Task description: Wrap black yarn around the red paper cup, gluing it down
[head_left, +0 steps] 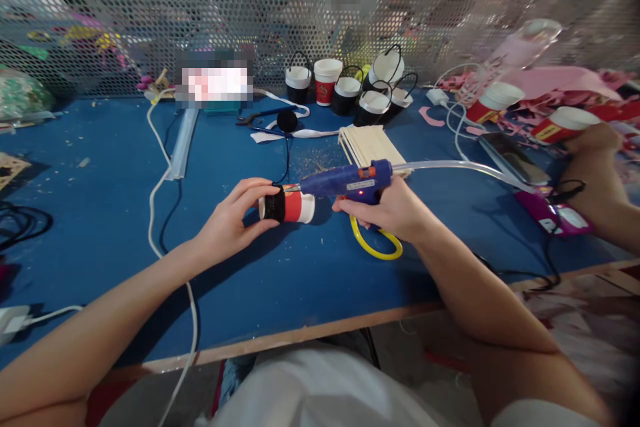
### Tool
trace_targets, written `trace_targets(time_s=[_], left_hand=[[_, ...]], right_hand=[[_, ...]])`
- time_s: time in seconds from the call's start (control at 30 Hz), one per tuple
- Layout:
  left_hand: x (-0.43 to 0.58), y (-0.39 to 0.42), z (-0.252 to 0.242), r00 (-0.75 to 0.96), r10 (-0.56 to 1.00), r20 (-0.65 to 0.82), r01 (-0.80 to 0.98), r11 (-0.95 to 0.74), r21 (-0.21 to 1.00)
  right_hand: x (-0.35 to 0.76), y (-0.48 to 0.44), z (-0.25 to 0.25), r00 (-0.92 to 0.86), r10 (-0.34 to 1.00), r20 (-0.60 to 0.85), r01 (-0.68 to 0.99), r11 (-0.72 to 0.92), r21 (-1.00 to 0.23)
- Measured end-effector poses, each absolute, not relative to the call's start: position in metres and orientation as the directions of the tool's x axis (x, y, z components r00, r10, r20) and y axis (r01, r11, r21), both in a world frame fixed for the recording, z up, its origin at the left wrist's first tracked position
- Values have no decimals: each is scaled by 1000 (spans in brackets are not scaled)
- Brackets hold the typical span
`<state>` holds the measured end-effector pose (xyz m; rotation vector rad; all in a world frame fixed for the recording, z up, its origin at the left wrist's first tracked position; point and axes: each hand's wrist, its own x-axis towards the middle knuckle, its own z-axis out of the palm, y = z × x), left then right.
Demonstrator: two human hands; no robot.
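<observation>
On its side on the blue table lies a red and white paper cup (299, 207), its left part wrapped in black cord or yarn. My left hand (239, 213) grips the cup by that black part, thumb below and fingers above. In my right hand (387, 207) is a blue glue gun (345, 180) with a small red light and a clear glue stick in its back end. Its metal nozzle is at the black wrap near the fingers of my left hand; whether it touches is hard to tell. Yellow-handled scissors (377, 247) lie beneath my right hand.
Several black-wrapped cups with cord handles (347, 90) stand at the back. Wooden sticks (375, 143) lie behind the glue gun. A white cable (153, 213) crosses the left side. At right are a phone (515, 157) and another person's hand (595, 147) by a red cup.
</observation>
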<state>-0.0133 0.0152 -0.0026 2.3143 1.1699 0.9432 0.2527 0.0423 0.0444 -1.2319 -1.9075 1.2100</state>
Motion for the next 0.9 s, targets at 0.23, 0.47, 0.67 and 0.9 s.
trace_targets(time_s=[0.23, 0.47, 0.67, 0.9], left_hand=[[-13, 15, 0, 414, 816, 403, 538, -576, 615], [-13, 16, 0, 409, 817, 406, 540, -575, 615], [-13, 16, 0, 405, 821, 402, 544, -570, 616], [-13, 15, 0, 410, 812, 415, 548, -583, 599]], right_hand=[[249, 33, 39, -379, 910, 168, 547, 367, -752], [250, 32, 32, -419, 881, 222, 528, 435, -729], [252, 32, 33, -466, 857, 218, 574, 481, -663], [254, 33, 27, -414, 876, 248, 617, 470, -632]])
